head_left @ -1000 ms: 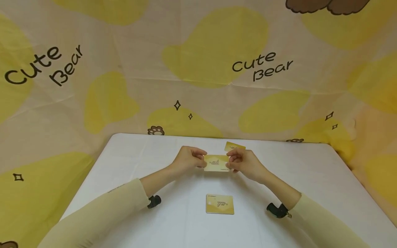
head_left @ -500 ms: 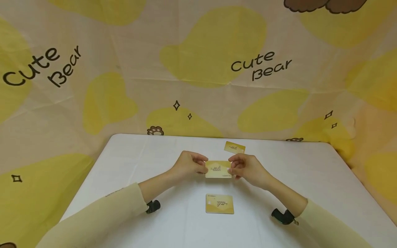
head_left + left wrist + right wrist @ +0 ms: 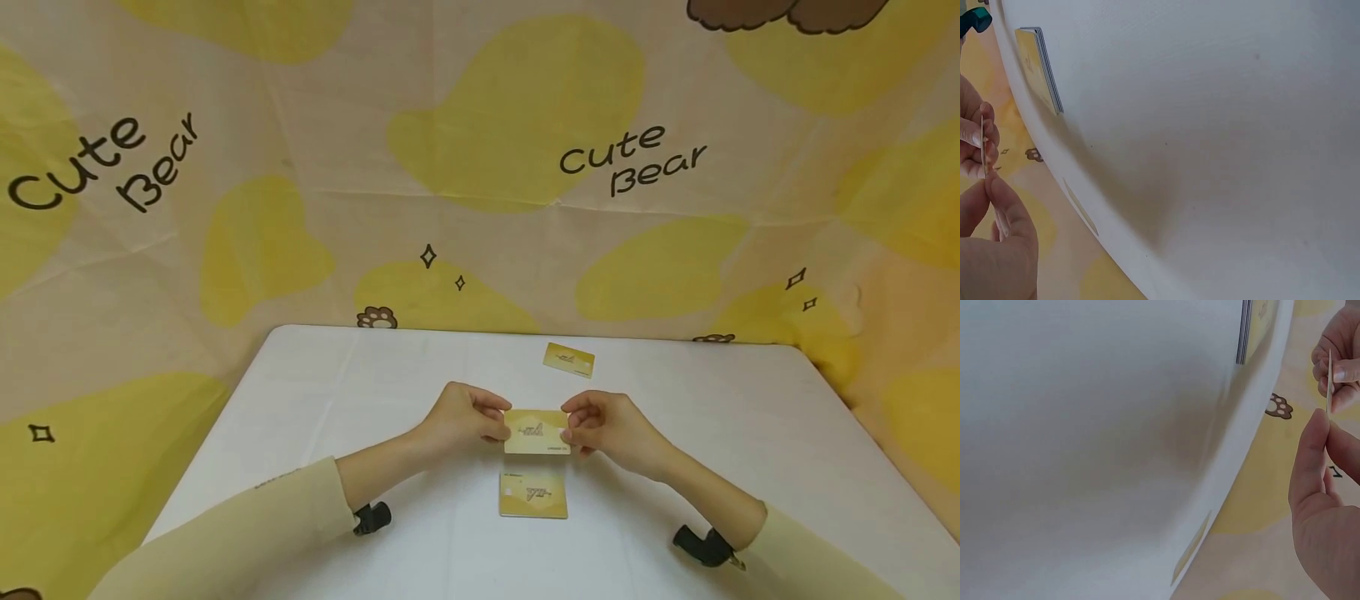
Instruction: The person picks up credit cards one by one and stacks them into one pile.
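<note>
A yellow plastic card [image 3: 536,432] with a printed logo is held up over the table by both hands. My left hand [image 3: 467,414] pinches its left edge between thumb and fingers, and my right hand [image 3: 617,427] pinches its right edge the same way. Seen edge-on in the left wrist view, the card [image 3: 983,140] is a thin line between the two hands. Just nearer to me lies a neat stack of similar cards [image 3: 533,497]; its layered side shows in the left wrist view. The held card hangs close to the stack's far edge.
Another yellow card [image 3: 568,360] lies alone near the far edge of the white table [image 3: 360,375]. A printed cloth [image 3: 480,150] with yellow patches hangs behind the table. Each wrist carries a small black camera [image 3: 372,518].
Both hands have brought the held card toward me and slightly right, closer to the stack. The lone card at the back has come into full view. The stack stays put.
</note>
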Action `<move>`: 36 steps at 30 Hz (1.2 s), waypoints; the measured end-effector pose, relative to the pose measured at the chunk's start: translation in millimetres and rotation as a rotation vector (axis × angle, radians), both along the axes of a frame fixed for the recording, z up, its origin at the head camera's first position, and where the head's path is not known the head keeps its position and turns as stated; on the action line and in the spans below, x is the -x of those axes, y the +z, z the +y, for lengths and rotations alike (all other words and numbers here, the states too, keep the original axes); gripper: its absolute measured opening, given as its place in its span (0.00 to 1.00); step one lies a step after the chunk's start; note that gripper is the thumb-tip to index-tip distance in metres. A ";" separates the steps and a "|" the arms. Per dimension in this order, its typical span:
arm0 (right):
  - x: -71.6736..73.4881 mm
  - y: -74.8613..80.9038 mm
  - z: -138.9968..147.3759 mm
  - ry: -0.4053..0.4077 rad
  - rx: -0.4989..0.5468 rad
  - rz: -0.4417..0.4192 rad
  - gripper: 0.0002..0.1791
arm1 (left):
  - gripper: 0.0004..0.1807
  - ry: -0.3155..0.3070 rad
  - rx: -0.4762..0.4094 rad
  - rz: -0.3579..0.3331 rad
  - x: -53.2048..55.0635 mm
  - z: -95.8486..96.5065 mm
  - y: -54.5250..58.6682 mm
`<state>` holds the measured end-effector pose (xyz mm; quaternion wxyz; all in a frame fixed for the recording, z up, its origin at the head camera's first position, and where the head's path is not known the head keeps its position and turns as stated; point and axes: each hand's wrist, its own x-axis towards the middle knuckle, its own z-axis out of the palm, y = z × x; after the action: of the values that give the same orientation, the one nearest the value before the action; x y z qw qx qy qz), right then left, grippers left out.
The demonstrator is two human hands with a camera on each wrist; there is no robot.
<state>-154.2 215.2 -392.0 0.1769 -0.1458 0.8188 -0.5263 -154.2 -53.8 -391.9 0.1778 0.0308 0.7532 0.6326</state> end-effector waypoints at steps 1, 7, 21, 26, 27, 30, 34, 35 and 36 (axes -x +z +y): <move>-1.2 0.0 0.7 0.003 0.000 -0.002 0.22 | 0.18 -0.002 0.007 -0.001 -1.0 0.3 -0.1; -8.4 -3.6 4.0 0.001 -0.008 -0.037 0.20 | 0.18 -0.016 0.044 -0.009 -8.9 1.7 -1.4; -19.9 -13.8 4.4 0.030 0.071 -0.114 0.22 | 0.18 -0.047 -0.009 -0.053 -23.3 1.3 -9.4; -22.7 -18.7 3.3 0.036 0.080 -0.132 0.21 | 0.18 -0.046 -0.014 -0.065 -28.0 1.5 -11.8; -23.3 -19.3 2.8 0.032 0.081 -0.136 0.21 | 0.18 -0.046 -0.013 -0.064 -28.9 1.5 -12.3; -24.9 -20.8 1.2 0.020 0.081 -0.151 0.20 | 0.18 -0.047 -0.017 -0.065 -31.4 1.5 -14.5; -27.0 -22.2 -0.3 0.023 0.087 -0.171 0.17 | 0.18 -0.051 -0.012 -0.069 -34.8 2.1 -16.8; -27.5 -22.7 -0.5 0.029 0.087 -0.172 0.17 | 0.18 -0.051 -0.004 -0.064 -35.6 2.4 -17.1; -28.0 -23.2 -0.7 0.035 0.085 -0.173 0.16 | 0.18 -0.052 0.005 -0.059 -36.4 2.6 -17.3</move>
<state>-126.2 214.4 -415.2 0.2496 -0.1214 0.7747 -0.5681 -117.7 -51.2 -409.2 0.2164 0.0315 0.7483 0.6263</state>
